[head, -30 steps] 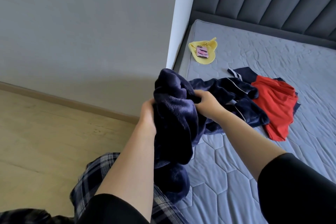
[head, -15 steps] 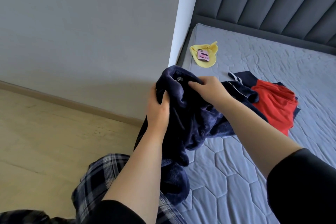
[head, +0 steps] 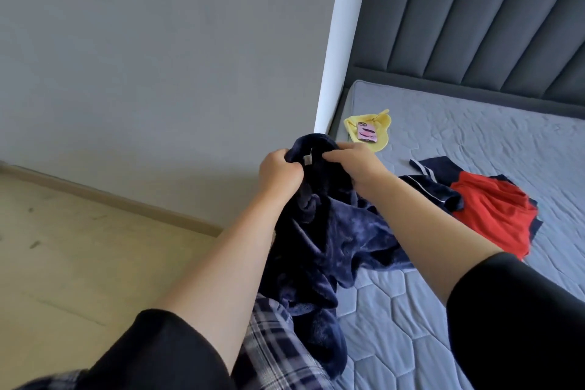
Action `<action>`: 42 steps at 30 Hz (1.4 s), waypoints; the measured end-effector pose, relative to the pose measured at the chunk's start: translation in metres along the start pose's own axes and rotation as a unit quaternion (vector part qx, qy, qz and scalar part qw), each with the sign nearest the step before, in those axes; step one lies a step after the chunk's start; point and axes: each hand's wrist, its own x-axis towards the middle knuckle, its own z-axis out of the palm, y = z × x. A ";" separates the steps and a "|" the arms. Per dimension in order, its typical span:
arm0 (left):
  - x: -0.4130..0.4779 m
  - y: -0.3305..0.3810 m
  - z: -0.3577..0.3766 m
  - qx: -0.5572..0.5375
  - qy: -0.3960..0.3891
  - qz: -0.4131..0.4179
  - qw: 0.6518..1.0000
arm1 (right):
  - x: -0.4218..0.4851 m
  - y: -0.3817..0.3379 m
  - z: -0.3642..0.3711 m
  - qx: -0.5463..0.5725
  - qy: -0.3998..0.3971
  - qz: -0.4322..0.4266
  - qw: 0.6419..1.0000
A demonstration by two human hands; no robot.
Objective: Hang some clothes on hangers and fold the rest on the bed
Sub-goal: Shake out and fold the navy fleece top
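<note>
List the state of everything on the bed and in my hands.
navy fleece garment: held up, unfolded, lower part hanging
left hand: grips the fleece's top edge
right hand: grips the same edge
red garment: crumpled, unfolded, on the bed
yellow cloth: lying on the bed, pink phone on top

On my feed the plush garment [head: 319, 241] near me is deep navy, with a purplish sheen where the light hits it. To the right there's a bright red piece [head: 493, 209] and another navy garment [head: 427, 168] with thin white stripes along its edges. The mattress [head: 395, 326] is pale grey-blue, quilted in hexagons. At the far end there's a yellow cloth [head: 381, 123] and a pink phone [head: 366, 132] with dark marks. The headboard [head: 474, 25] is charcoal, the wall [head: 158, 57] mid grey and the floor [head: 79, 263] light beige wood. The trousers [head: 278, 351] are navy-and-white plaid, and the sleeves [head: 158, 355] are black.
</note>
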 end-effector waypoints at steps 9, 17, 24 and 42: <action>0.037 0.167 -0.145 -0.056 0.140 0.120 0.981 | -0.021 -0.215 0.056 0.059 -0.041 -0.219 0.973; 0.027 0.298 -0.280 -0.216 0.241 0.208 0.923 | -0.076 -0.393 0.105 0.094 -0.073 -0.375 0.919; 0.017 0.324 -0.359 -0.249 0.251 0.210 0.912 | -0.086 -0.455 0.149 0.090 -0.088 -0.431 0.893; 0.012 0.240 -0.459 0.622 0.354 0.138 0.685 | -0.028 -0.418 0.198 -0.536 0.171 -0.422 0.711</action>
